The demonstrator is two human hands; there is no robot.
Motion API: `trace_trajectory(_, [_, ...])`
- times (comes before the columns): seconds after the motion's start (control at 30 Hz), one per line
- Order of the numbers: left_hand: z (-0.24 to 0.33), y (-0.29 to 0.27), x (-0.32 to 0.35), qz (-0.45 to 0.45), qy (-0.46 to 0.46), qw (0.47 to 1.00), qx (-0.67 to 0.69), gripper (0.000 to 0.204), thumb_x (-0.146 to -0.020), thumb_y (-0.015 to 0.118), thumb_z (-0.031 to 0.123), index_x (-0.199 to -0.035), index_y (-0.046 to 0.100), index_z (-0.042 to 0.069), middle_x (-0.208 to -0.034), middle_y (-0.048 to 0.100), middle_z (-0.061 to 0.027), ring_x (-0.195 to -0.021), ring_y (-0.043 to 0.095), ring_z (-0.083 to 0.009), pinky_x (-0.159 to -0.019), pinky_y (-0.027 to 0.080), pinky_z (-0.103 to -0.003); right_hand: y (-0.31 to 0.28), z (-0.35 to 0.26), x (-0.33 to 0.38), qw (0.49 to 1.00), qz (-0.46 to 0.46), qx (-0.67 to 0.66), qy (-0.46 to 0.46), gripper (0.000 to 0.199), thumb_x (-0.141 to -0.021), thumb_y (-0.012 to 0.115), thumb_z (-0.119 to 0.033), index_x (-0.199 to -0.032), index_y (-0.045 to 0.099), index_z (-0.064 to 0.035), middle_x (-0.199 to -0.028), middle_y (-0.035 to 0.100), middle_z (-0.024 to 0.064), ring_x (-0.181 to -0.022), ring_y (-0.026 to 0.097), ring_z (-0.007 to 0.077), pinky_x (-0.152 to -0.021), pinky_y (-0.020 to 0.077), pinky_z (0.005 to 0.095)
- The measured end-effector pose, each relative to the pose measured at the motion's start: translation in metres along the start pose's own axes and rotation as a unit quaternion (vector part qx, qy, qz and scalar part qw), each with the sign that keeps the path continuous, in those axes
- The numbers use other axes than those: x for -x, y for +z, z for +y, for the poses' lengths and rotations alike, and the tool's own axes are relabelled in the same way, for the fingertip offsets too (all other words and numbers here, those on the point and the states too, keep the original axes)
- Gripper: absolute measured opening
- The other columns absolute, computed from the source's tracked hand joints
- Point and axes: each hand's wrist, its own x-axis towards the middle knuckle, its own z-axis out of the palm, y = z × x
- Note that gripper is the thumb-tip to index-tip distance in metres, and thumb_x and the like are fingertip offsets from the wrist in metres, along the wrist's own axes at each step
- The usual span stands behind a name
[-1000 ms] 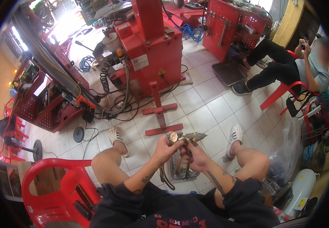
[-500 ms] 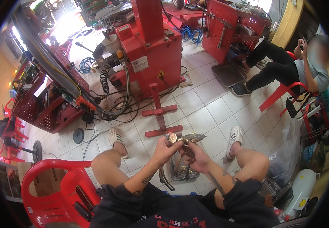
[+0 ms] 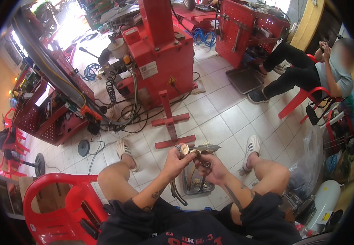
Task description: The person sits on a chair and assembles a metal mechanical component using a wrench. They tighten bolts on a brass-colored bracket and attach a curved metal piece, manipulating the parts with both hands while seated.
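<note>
Both my hands meet in front of me, between my knees and above the floor. Closed round one end of a gold-coloured metal part [image 3: 185, 149] is my left hand [image 3: 176, 162]. My right hand [image 3: 213, 169] grips the other side, where dark, flat pieces [image 3: 209, 147] stick out past the fingers. The part's exact kind is hard to make out. A dark curved hose or strap [image 3: 178, 195] hangs below my left wrist. Under my hands a small metal tray [image 3: 211, 189] sits on the tiles with several small metal pieces in it, partly hidden by my right hand.
Ahead stands a red machine [image 3: 160, 61] with a red floor stand [image 3: 171, 122], cables and hoses around it. A red tool cart [image 3: 54, 110] is at left, near a red plastic chair [image 3: 42, 188]. At right a person [image 3: 328, 73] sits near a dark tray [image 3: 244, 81].
My hands keep their grip on the metal part and have barely moved. The view has shifted very slightly.
</note>
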Motion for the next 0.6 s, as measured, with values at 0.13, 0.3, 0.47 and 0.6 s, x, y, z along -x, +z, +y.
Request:
trace_trajectory(0.13, [-0.003,-0.003,0.0,-0.012,-0.011,1.0,0.006,0.049,-0.092,0.071,0.023,-0.127,0.051,-0.005,-0.107,0.065,-0.0068,-0.094,0.062,-0.0115,-0.083,0.05,-0.026,0.012,0.001,0.0,0.998,0.06,0.036,-0.005,0.017,-0.101,0.052,-0.031,-0.107,0.056,-0.0153,-0.081,0.053,-0.0039,-0.057,0.035,0.0037,-0.049,0.0257,0.0201])
trace_trajectory(0.3, [0.0,-0.002,0.001,-0.002,-0.023,1.0,-0.005,0.05,-0.091,0.072,0.024,-0.127,0.051,-0.004,-0.106,0.065,-0.006,-0.093,0.062,-0.0103,-0.08,0.05,-0.024,0.011,0.0,0.0,0.996,0.068,0.052,-0.011,0.017,-0.1,0.053,-0.03,-0.105,0.057,-0.0148,-0.081,0.054,-0.0032,-0.057,0.036,0.0037,-0.049,0.0262,0.0206])
trace_trajectory(0.47, [0.002,0.0,0.001,-0.006,-0.023,1.0,0.012,0.049,-0.09,0.073,0.021,-0.125,0.051,-0.005,-0.106,0.066,-0.0072,-0.094,0.064,-0.0114,-0.084,0.051,-0.027,0.013,-0.008,0.001,0.994,0.082,0.069,-0.009,0.015,-0.101,0.05,-0.025,-0.107,0.056,-0.0128,-0.082,0.056,-0.001,-0.056,0.037,0.0048,-0.049,0.0279,0.022])
trace_trajectory(0.6, [-0.001,-0.001,0.001,-0.004,-0.022,1.0,0.01,0.049,-0.089,0.074,0.021,-0.124,0.051,-0.005,-0.105,0.067,-0.0083,-0.095,0.064,-0.0128,-0.088,0.051,-0.029,0.018,-0.008,0.001,0.991,0.108,0.072,0.003,0.018,-0.101,0.048,-0.026,-0.107,0.057,-0.012,-0.082,0.056,0.0007,-0.055,0.038,0.0044,-0.048,0.0285,0.0218])
